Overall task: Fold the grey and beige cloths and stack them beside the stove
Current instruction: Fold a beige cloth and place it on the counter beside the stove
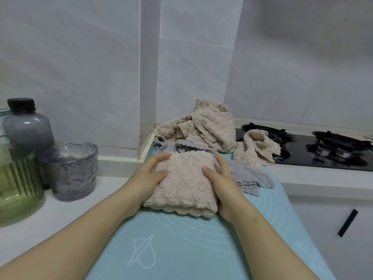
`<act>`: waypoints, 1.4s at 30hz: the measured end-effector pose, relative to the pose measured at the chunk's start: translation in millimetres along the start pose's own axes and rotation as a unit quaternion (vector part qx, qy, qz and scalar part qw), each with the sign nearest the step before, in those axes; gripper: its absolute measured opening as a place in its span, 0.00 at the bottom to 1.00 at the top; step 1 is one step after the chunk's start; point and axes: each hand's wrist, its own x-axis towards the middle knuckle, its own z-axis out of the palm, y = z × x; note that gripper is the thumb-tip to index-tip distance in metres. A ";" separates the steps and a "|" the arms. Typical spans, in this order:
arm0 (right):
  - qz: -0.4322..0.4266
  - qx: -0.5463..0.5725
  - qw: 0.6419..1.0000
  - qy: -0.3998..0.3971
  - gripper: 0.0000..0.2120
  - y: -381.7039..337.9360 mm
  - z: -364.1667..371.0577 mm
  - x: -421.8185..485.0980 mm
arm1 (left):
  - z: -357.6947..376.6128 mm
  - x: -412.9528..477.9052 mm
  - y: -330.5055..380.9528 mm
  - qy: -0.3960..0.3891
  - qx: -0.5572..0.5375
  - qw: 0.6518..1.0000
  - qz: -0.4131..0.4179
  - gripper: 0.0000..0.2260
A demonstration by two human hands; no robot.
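While holding the folded beige cloth (185,182) flat on the blue mat (181,249), got left hand (149,175) and right hand (224,184) clamped on its side edges, thumbs on top; runs lengthwise away toward the wall (181,77), scalloped ends nearest

Both bare forearms reach forward, converging slightly. The left hand (149,174) and right hand (224,183) grip opposite sides of the folded beige cloth (185,188), thumbs on top.
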 end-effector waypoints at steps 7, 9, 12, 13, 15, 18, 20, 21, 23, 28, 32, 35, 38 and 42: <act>-0.019 -0.052 0.998 -0.004 0.11 -0.6 3.1 4.2 | 0.0 5.0 4.4 0.017 -0.074 0.995 -0.061 0.08; -0.001 -0.031 0.999 -0.028 0.08 -2.7 2.6 4.5 | -0.8 4.1 7.2 -0.003 -0.089 0.993 -0.078 0.07; 0.016 -0.019 0.997 -0.069 0.07 -2.1 0.6 1.7 | -0.1 -0.2 11.0 0.005 -0.084 0.992 -0.092 0.15; 0.023 -0.019 0.997 -0.073 0.09 -1.9 0.2 -1.0 | 0.7 -3.0 12.9 0.014 -0.072 0.993 -0.090 0.17; 0.032 -0.020 0.996 -0.074 0.12 -3.7 -0.9 -9.5 | 4.8 -8.7 18.8 0.026 -0.043 0.995 -0.085 0.19; 0.067 -0.027 0.995 -0.067 0.16 -14.7 -11.9 -26.5 | 17.7 -15.9 32.8 0.013 -0.005 0.994 -0.108 0.19; 0.090 -0.023 0.995 -0.045 0.16 -29.4 -28.0 -37.1 | 33.3 -18.2 44.2 0.000 0.006 0.993 -0.121 0.18; 0.095 -0.027 0.995 -0.033 0.16 -40.2 -39.9 -41.7 | 45.8 -17.5 51.3 -0.007 0.006 0.992 -0.127 0.18; 0.098 -0.037 0.994 -0.008 0.16 -63.8 -70.1 -51.2 | 80.1 -15.2 67.4 -0.020 0.002 0.990 -0.140 0.18; 0.119 0.017 0.989 0.088 0.17 -113.5 -168.3 -95.6 | 204.4 -19.4 104.6 -0.061 -0.029 0.988 -0.140 0.17; 0.139 0.039 0.981 0.133 0.18 -142.5 -251.4 -145.7 | 307.1 -31.4 117.4 -0.123 -0.042 0.982 -0.140 0.17; 0.116 0.017 0.977 0.176 0.19 -163.6 -318.4 -169.7 | 380.8 -34.4 119.4 -0.168 -0.039 0.975 -0.141 0.17; 0.102 -0.018 0.971 0.218 0.19 -179.2 -380.5 -180.2 | 450.2 -29.2 123.5 -0.200 -0.030 0.968 -0.151 0.16; 0.092 -0.016 0.960 0.262 0.19 -194.5 -453.8 -172.7 | 532.6 -4.6 128.9 -0.235 -0.036 0.958 -0.159 0.14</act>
